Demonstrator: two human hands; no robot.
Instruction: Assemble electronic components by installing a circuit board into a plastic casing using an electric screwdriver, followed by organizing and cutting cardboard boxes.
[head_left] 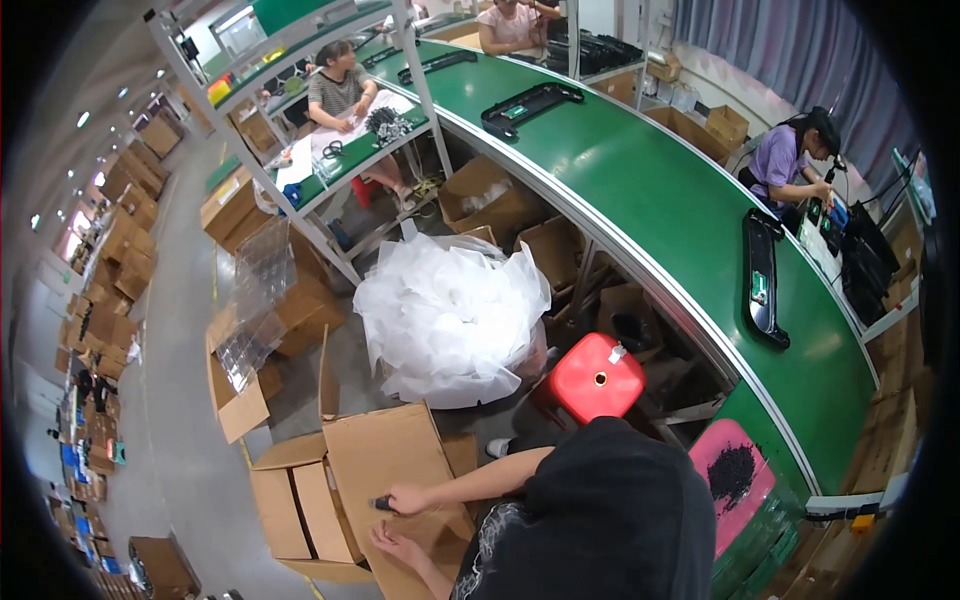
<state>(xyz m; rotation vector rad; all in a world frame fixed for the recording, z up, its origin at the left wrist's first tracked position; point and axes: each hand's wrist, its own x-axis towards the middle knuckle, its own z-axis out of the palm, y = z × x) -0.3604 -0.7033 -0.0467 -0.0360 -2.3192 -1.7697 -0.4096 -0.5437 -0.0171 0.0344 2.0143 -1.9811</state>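
Black shirt fabric [620,510] fills the lower middle of the view, and both bare forearms reach out from it to the left over a cardboard box [385,460]. On the box's flat brown top panel, the right hand [408,498] is curled tightly round a small dark tool [381,503] whose tip pokes out toward the left, close to the panel's left edge. Just below that grip, the left hand [398,548] lies with fingers spread flat on the same panel, pressing it and holding nothing; the two hands are near each other but apart.

Left of the grip, the box's flaps [295,500] hang open and outward, and beyond them the grey floor [180,440] runs bare for a good stretch. Above the grip, past the panel's far edge, sits a big heap of crumpled white plastic bags [450,315], with another open carton [238,400] up and to the left. Up and to the right of the grip, a red plastic stool [597,378] stands close to the shirt, with the green conveyor belt [660,200] curving behind it and carrying long black housings [763,275]. A pink tray [735,480] of small black parts lies to the right, beyond the shoulder. Other people [790,160] work seated along the belt's far side.
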